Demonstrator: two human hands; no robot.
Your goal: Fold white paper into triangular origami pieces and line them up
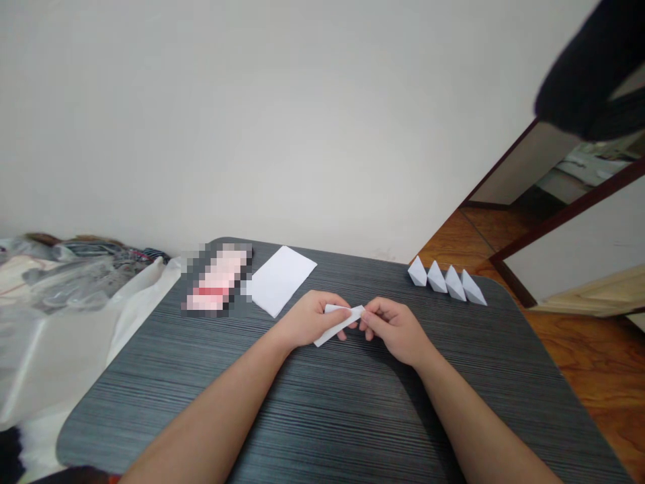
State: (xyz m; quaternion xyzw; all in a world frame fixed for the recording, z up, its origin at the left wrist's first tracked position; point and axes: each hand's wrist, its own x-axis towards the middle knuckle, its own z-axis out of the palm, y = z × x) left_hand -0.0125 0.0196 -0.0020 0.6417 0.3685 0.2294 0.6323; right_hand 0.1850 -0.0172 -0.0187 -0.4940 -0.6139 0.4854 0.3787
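Observation:
A small piece of folded white paper (332,324) is held between my two hands above the dark table. My left hand (315,317) is closed on its left part, with the thumb lying along the top. At the paper's right tip, my right hand (392,326) pinches the corner between thumb and fingers. Beyond my left hand lies a flat white sheet stack (285,279). To the right, several folded white paper shapes (437,277) with pointed tips stand in a row near the table's far edge.
The dark wood-grain table (322,417) has rounded corners and meets a pale wall (282,121). A blurred-out pink and black object (219,279) lies at the far left. Plastic-wrapped items (91,262) crowd the left side. A dark strap-like shape (589,74) hangs at upper right.

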